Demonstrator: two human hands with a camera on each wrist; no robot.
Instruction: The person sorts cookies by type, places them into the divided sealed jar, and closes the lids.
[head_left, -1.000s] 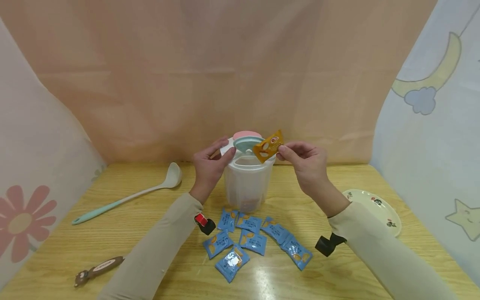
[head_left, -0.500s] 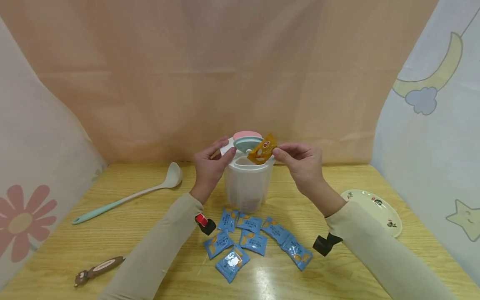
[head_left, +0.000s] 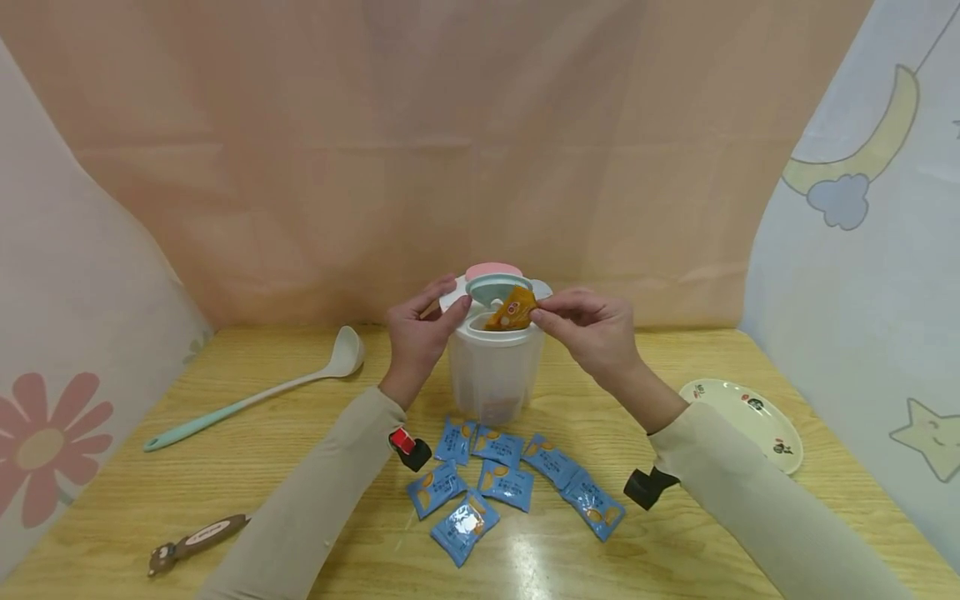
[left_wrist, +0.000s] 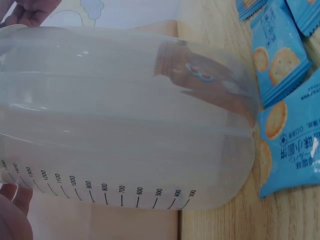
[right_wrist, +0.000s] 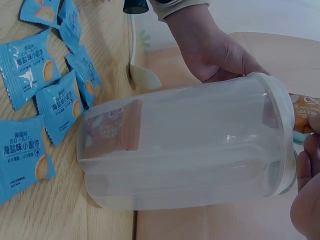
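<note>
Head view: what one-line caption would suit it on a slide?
Right hand pinches an orange packet at the open top of a clear container steadied by the left hand, blue packets lying in front.

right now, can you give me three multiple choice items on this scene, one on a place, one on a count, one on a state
1. Where is the ladle?
A. on the table, on the person's left
B. in the container
C. on the plate

2. How many blue packets lie on the table?
A. three
B. seven
C. twelve

3. What is the right hand doing?
A. resting flat
B. pinching an orange packet at the container mouth
C. gripping the ladle

Key: 1 A, it lies beyond the left sleeve; 2 B, seven countable by the container; 3 B, fingertips pinch the packet at the opening.
</note>
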